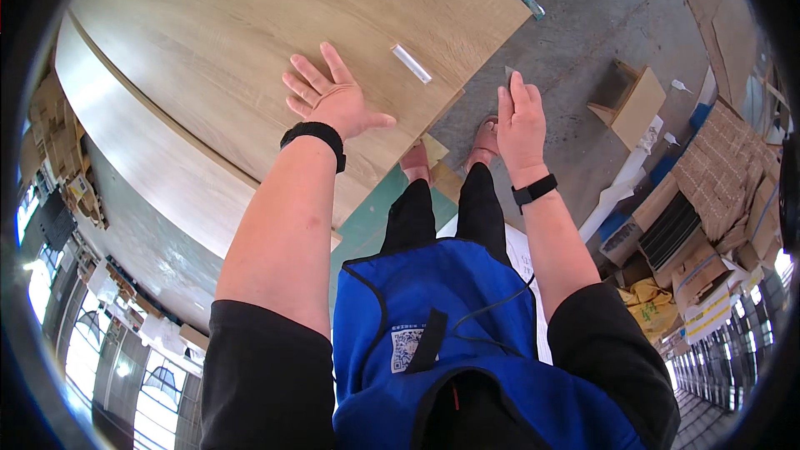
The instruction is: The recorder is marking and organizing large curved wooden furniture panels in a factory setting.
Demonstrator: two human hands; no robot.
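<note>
The left hand (332, 100) lies flat, fingers spread, on the wood-grain panel (250, 42), apparently steadying it. The right hand (521, 121), well apart over the concrete floor (583, 25), pinches a small grey piece (509, 74) at its fingertips.

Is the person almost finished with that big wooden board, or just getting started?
Hard to say, probably midway. Done: a small pale strip already sits on the wooden board. In hand: the left hand lies flat and open on the board, and the right hand pinches a small grey piece just off its corner. Left: that piece is not on the board yet.
</note>
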